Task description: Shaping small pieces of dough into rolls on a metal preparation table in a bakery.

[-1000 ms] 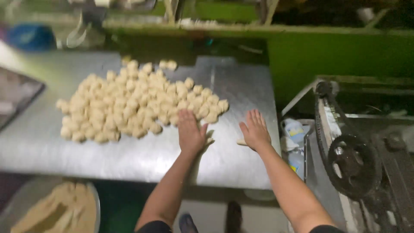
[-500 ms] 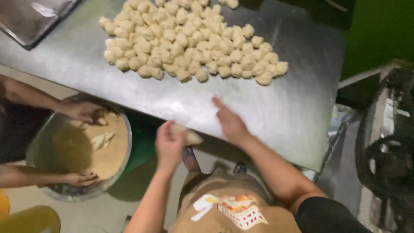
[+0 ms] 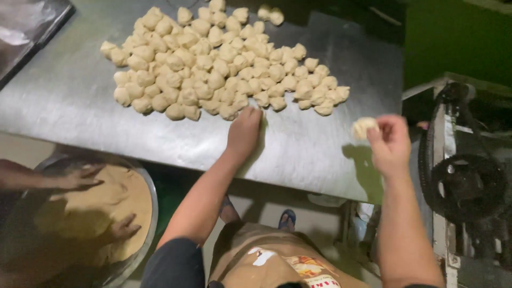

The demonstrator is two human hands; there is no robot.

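Steel tabletop [image 3: 320, 154] under me carries a big heap of dough pieces [image 3: 213, 64]. My left hand [image 3: 244, 133] presses flat at its near edge, while my right hand [image 3: 389, 141] pinches 1 dough ball [image 3: 364, 127] just off the tabletop's right side.

Bakery: dough pieces [image 3: 224, 58], steel table [image 3: 69, 101]

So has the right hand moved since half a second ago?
Yes. The right hand has gone from the steel table out past its right edge, toward the machine, and is raised with a dough piece in its fingers.
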